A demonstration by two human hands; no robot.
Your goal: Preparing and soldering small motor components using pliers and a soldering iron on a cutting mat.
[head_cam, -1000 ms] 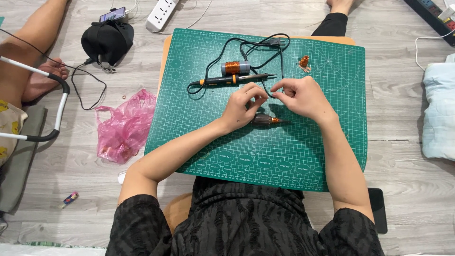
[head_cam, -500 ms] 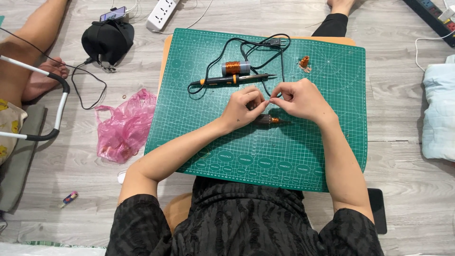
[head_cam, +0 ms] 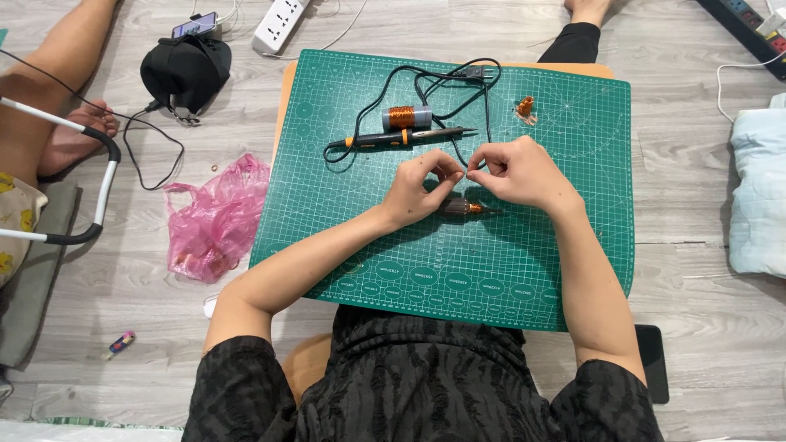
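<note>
My left hand (head_cam: pixel 417 190) and my right hand (head_cam: pixel 517 173) meet fingertip to fingertip over the middle of a green cutting mat (head_cam: pixel 524 270). Both pinch something very fine between thumb and forefinger; it looks like a thin wire, too small to see clearly. Just below the fingers a small dark rod wound with copper wire (head_cam: pixel 467 208) lies on the mat. Beyond the hands lie a soldering iron with an orange collar (head_cam: pixel 401 137), its black cord (head_cam: pixel 434 82), and a grey spool of copper wire (head_cam: pixel 405 116). A small copper coil (head_cam: pixel 525 107) sits further right.
A pink plastic bag (head_cam: pixel 214 219) lies left of the mat. A black pouch (head_cam: pixel 185 69), a phone (head_cam: pixel 194 24) and a white power strip (head_cam: pixel 282 24) are at the top left. Another person's leg (head_cam: pixel 49 90) is at far left, a pale blue cloth (head_cam: pixel 757 196) at right.
My hands have drawn closer together, so the fingertips now meet above the copper-wound rod. The right hand has shifted a little left. Nothing else on the mat has moved.
</note>
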